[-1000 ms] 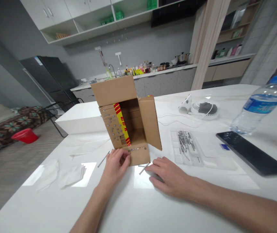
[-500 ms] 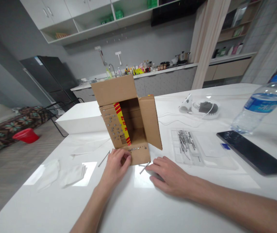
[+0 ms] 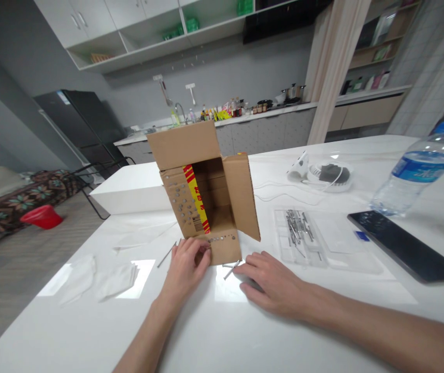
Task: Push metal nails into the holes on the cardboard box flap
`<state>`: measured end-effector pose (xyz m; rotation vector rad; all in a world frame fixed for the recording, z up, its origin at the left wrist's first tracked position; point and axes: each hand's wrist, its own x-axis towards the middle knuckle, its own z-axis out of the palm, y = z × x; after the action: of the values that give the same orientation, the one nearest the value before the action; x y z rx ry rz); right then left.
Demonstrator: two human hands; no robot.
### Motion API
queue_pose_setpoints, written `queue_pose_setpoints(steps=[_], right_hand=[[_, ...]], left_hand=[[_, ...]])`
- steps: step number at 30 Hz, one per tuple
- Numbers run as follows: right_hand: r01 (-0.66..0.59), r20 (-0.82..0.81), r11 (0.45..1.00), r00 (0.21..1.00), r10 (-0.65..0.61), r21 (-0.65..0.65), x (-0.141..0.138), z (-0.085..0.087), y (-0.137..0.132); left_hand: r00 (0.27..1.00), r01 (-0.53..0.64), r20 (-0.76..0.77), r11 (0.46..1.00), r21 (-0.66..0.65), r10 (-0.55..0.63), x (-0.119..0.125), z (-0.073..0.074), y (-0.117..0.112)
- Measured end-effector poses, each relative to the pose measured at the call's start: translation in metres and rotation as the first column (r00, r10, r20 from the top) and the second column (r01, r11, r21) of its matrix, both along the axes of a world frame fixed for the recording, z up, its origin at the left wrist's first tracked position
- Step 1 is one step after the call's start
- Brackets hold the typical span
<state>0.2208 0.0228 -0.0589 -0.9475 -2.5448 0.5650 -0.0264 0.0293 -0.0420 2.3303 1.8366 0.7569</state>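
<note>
Head view: left hand (image 3: 185,261) fingers curled, pinching at nail row on box (image 3: 206,197) bottom flap. Right hand (image 3: 270,280) flat, open on worktop (image 3: 245,331), loose nail (image 3: 231,269) just left. Cardboard light, tips easily; nails thin, stiff; take by head.

A brown cardboard box (image 3: 206,191) striped with red-and-yellow tape (image 3: 195,197) stands on a glossy white table (image 3: 222,321); blue-capped bottle (image 3: 419,168) at right.

Left hand (image 3: 185,265) curled, fingertips pinched together; right hand (image 3: 270,281) lies flat, palm down, fingers spread, forearms extended.
</note>
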Motion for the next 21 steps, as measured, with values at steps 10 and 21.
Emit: queue_pose_setpoints(steps=[10, 21], right_hand=[[-0.001, -0.006, 1.0, 1.0, 0.001, -0.005, -0.0007, 0.0023, -0.0015], [0.0, -0.004, 1.0, 1.0, 0.0, 0.002, 0.0003, 0.0005, -0.0018]], left_hand=[[0.999, 0.02, -0.035, 1.0, 0.002, -0.02, 0.0009, -0.0008, -0.0012], [0.999, 0.051, 0.001, 0.999, 0.008, -0.051, 0.0031, -0.0005, -0.0025]])
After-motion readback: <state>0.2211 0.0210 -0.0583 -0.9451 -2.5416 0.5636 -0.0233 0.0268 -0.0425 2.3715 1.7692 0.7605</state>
